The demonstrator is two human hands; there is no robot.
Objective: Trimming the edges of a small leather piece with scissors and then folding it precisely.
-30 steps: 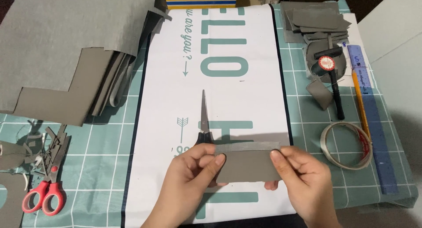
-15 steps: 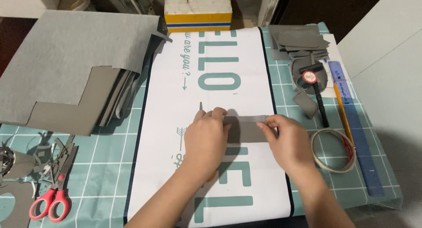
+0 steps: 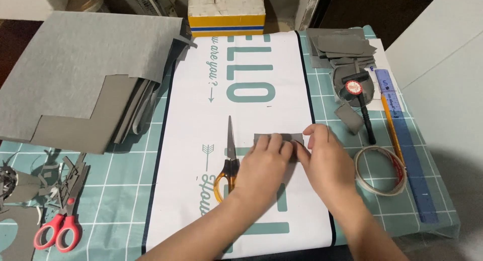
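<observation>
A small grey paper piece [image 3: 277,138] lies folded on the white printed mat [image 3: 191,140]. My left hand [image 3: 262,166] presses flat on its left part, fingers together. My right hand [image 3: 324,160] pinches and presses its right edge. Only the top strip of the grey piece shows; the rest is under my hands. Scissors with amber handles [image 3: 229,160] lie just left of my left hand, blades pointing away from me.
Large grey sheets [image 3: 85,75] are stacked at the left. Red-handled scissors [image 3: 63,218] and paper scraps lie at the lower left. At the right are grey offcuts [image 3: 339,44], a black rotary cutter [image 3: 358,102], a tape roll [image 3: 381,170], a pencil [image 3: 392,127] and a blue ruler [image 3: 407,145]. A yellow-and-white box [image 3: 226,12] stands behind.
The grey piece was a long strip held up in both hands; it now lies on the mat, shorter, with both hands pressing it down. The amber-handled scissors show again beside my left hand.
</observation>
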